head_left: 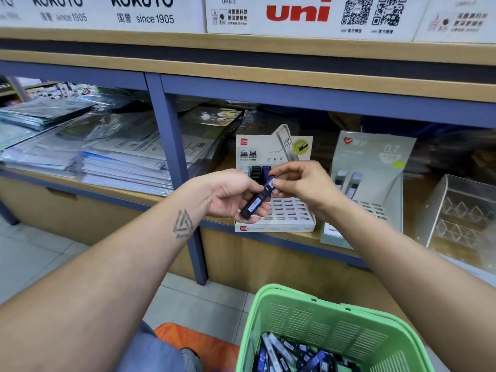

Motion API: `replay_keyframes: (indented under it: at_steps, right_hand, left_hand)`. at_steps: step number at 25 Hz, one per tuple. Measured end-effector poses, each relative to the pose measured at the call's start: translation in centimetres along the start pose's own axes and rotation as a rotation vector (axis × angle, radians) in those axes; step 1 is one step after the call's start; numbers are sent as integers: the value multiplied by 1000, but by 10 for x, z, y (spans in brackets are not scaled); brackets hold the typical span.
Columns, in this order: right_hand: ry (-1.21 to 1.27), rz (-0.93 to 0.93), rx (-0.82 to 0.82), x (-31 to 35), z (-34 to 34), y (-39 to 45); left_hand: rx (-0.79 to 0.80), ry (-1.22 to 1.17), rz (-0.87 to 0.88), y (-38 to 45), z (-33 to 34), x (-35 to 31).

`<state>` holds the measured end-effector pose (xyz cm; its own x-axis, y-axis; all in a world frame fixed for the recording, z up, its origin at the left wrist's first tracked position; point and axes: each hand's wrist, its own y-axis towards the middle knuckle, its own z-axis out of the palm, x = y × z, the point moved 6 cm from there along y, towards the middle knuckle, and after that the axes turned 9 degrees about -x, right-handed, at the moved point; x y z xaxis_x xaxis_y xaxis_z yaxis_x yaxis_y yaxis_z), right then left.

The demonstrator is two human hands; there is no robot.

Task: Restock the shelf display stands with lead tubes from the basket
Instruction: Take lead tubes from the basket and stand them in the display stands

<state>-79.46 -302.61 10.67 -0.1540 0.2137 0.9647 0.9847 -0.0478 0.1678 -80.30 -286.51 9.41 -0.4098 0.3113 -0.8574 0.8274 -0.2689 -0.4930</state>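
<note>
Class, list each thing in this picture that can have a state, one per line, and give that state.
left hand: grips the tube's lower end
right hand: pinches the tube's top
lead tube: held tilted, off the stand
white display stand: mostly empty slots
grey display stand: few tubes
green basket: tubes inside

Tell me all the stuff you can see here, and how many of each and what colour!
Lead tube in the hands: one, dark blue, held over the white stand.
White display stand: one, white, on the shelf, a few tubes at its back.
Grey-green display stand: one, right of the white stand, two tubes in it.
Clear plastic rack: one, see-through, far right on the shelf.
Basket: one, green, bottom right.
Tubes in the basket: many, dark blue and grey; too jumbled to count.
Stacks of plastic-wrapped paper: several, white and blue, left shelf.
Brand boxes: several, white, top shelf.
Left hand: holds the tube's lower end.
Right hand: pinches its upper end.
</note>
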Motion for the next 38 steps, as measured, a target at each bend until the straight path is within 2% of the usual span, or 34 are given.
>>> replay_keyframes:
  at_steps: [3,7,13,15,17,21,23,28,31,38]
  right_hand:
    - [164,79,-47,-4,-15,-2]
    - [242,164,-34,-4,-20,-6]
    - [-2,83,-47,1,-21,-5]
    - [-62,52,-52,4,-21,-5]
    - [-79,36,-92,5,-24,-3]
    - [-273,-84,-196,5,-30,6]
    - [-380,-178,-201,10,-25,6]
    - [-477,-331,-174,24,2,-1]
    - [-517,-377,-143,20,17,0]
    - [-609,-443,-126,12,30,4]
  left_hand:
    - [10,10,25,-3,2,0]
    - [-62,14,97,0,5,-1]
    - [-108,-14,103,5,12,-2]
    - [-142,66,148,3,11,-5]
    - [-261,216,267,2,-1,-15]
    - [-668,573,648,-11,-39,-44]
    - [-745,760,741,-9,-47,-42]
    - [-665,1038,905,12,-38,-31]
    - [-608,1132,913,25,-32,-24]
    - [-614,1086,859,33,-36,-20]
